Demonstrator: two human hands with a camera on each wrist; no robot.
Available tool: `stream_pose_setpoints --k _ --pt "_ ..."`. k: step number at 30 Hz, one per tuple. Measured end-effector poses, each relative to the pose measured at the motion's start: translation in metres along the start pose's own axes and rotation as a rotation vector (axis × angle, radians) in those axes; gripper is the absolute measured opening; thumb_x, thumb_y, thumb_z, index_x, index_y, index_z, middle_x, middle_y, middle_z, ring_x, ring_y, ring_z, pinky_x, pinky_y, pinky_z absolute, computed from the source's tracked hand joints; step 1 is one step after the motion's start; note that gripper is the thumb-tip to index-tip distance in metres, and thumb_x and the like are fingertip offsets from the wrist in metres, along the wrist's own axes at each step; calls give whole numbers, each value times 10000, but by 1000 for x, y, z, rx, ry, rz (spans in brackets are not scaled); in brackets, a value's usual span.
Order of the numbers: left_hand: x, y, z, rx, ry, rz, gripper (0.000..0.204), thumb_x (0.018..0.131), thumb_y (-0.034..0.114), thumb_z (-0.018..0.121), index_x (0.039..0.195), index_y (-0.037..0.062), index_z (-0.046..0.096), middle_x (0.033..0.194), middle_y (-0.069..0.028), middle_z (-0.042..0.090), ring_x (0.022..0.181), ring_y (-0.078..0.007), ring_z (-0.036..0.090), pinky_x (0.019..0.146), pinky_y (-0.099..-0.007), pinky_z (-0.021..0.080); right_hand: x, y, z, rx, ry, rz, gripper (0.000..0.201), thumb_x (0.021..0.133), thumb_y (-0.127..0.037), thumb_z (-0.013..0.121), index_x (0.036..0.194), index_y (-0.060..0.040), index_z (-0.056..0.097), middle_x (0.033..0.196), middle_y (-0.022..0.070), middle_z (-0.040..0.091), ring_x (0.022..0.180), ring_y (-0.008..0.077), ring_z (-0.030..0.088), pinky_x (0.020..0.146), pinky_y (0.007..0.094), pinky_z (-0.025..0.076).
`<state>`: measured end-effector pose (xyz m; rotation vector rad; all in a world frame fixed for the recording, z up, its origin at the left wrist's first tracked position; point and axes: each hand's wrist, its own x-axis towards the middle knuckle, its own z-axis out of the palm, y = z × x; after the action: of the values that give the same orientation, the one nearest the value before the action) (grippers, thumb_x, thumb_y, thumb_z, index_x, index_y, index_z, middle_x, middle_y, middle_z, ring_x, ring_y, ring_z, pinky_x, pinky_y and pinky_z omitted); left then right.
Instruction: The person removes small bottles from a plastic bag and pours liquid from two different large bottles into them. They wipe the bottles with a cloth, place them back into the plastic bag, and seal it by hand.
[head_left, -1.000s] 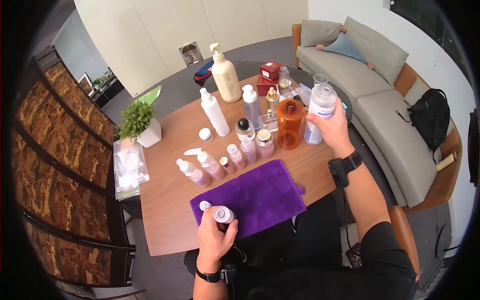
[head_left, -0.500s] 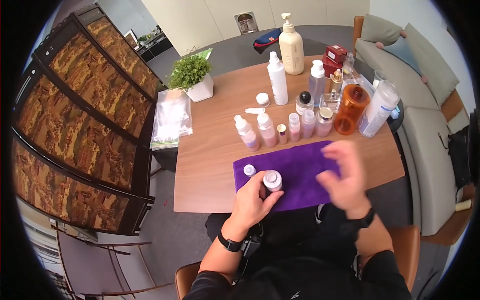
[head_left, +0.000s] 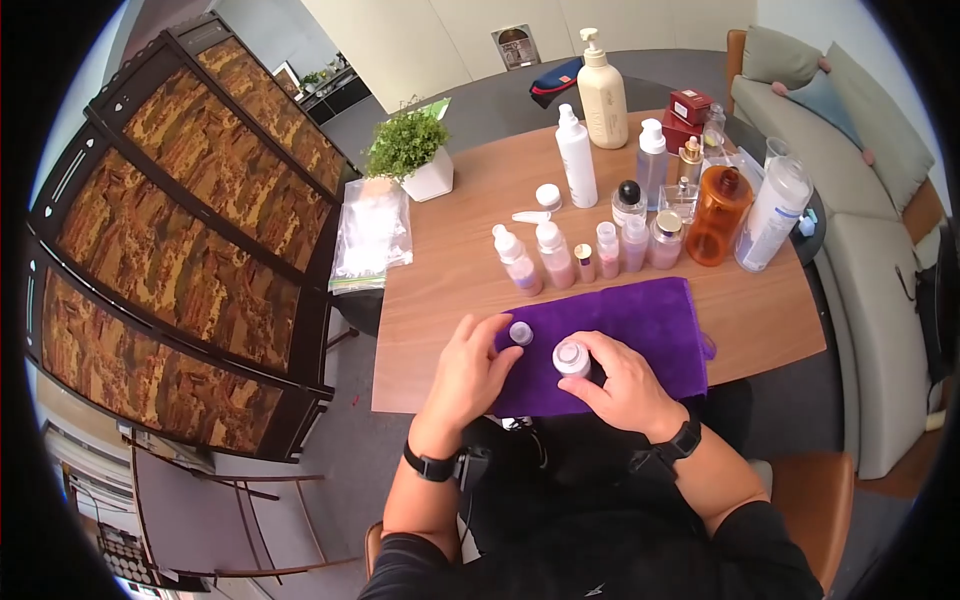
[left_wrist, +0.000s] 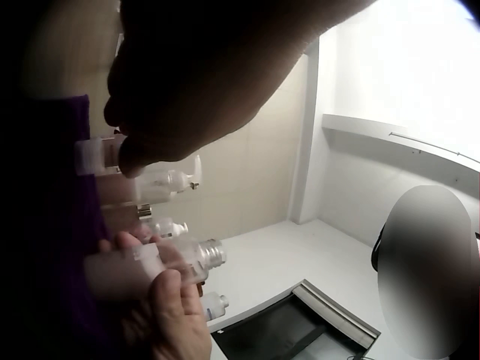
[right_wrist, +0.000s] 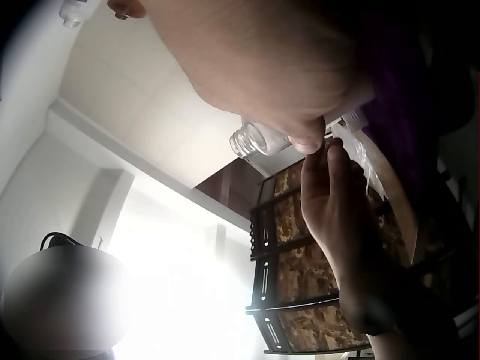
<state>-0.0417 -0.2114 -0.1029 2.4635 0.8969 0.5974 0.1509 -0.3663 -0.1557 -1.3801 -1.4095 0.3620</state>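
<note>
My right hand (head_left: 630,388) grips a small bottle (head_left: 571,358) over the purple cloth (head_left: 650,320). In the left wrist view this bottle (left_wrist: 142,271) has a pinkish body and a bare, threaded clear neck. On the cloth to its left stands a small translucent cap-like piece (head_left: 521,333). My left hand (head_left: 465,372) is right beside that piece, thumb and forefinger spread around its near side with a gap between them. The left thumb overlaps the piece (left_wrist: 90,155) in the left wrist view.
Behind the cloth stand several pink bottles (head_left: 555,262), an orange bottle (head_left: 720,215) and a tall clear bottle (head_left: 775,215). A cream pump bottle (head_left: 602,105) and red boxes (head_left: 684,120) are farther back. A potted plant (head_left: 428,178) and plastic bag (head_left: 370,235) lie left.
My right hand let go of the tall clear bottle, came back to the cloth and took the small bottle from my left hand. My left hand moved left to the cap-like piece.
</note>
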Motion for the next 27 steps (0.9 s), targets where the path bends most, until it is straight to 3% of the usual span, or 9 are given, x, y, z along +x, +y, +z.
stream_pose_setpoints --k 2,3,6,7,10,12,14,24,27 --pt "8 -2 13 6 -28 245 400 910 50 816 1296 17 715 1151 -148 684 864 -301 723 786 -412 602 2 0 -1 -12 0 -27 525 939 -240 848 1353 -19 611 1188 186 730 1090 422 713 936 481 572" --pt "8 -1 17 47 -61 277 359 929 36 785 1281 12 718 1175 -171 683 995 -376 727 874 -463 602 2 0 -1 -6 -2 -37 520 935 -238 852 1345 -22 618 1179 180 729 1076 417 713 927 482 571" --pt "13 1 18 129 -117 179 346 935 23 773 1276 9 718 1194 -183 682 1050 -420 711 908 -490 592 2 0 -2 15 0 -46 506 925 -235 860 1327 -26 634 1168 170 729 1066 411 711 922 486 568" --pt "15 -1 15 137 -73 248 331 931 22 787 1254 1 718 1128 -184 687 994 -393 725 863 -457 604 3 0 -2 18 -3 -56 498 920 -235 863 1315 -29 643 1167 166 729 1069 409 709 926 489 566" --pt "12 40 -25 -38 -61 162 317 922 17 805 1225 -8 717 1039 -179 683 909 -356 726 797 -419 606 2 1 -2 28 32 -89 505 907 -235 870 1320 -38 654 1160 159 731 1076 404 706 937 494 561" --pt "10 55 -39 -27 -58 215 331 905 29 838 1209 -5 713 989 -163 681 846 -315 714 740 -387 597 2 0 -3 24 14 -70 505 900 -234 874 1318 -44 665 1158 156 731 1077 402 705 940 492 559" --pt "9 65 -43 -8 -111 405 364 892 61 867 1215 5 708 999 -147 686 830 -294 710 725 -393 592 3 0 -3 22 -3 -59 504 893 -234 878 1316 -49 676 1156 152 731 1078 399 704 943 491 558" --pt "12 84 -45 368 -272 468 415 882 292 893 1154 45 700 945 -106 698 790 -333 722 657 -433 584 1 3 -1 13 45 -86 503 841 -201 895 1290 -61 716 1156 131 728 1055 364 708 934 467 561" --pt "15 88 -46 332 -280 513 327 890 228 864 1105 60 684 945 -89 641 817 -320 720 669 -430 592 0 2 -2 5 53 -99 502 842 -198 897 1288 -59 714 1160 131 724 1063 362 707 940 467 561"
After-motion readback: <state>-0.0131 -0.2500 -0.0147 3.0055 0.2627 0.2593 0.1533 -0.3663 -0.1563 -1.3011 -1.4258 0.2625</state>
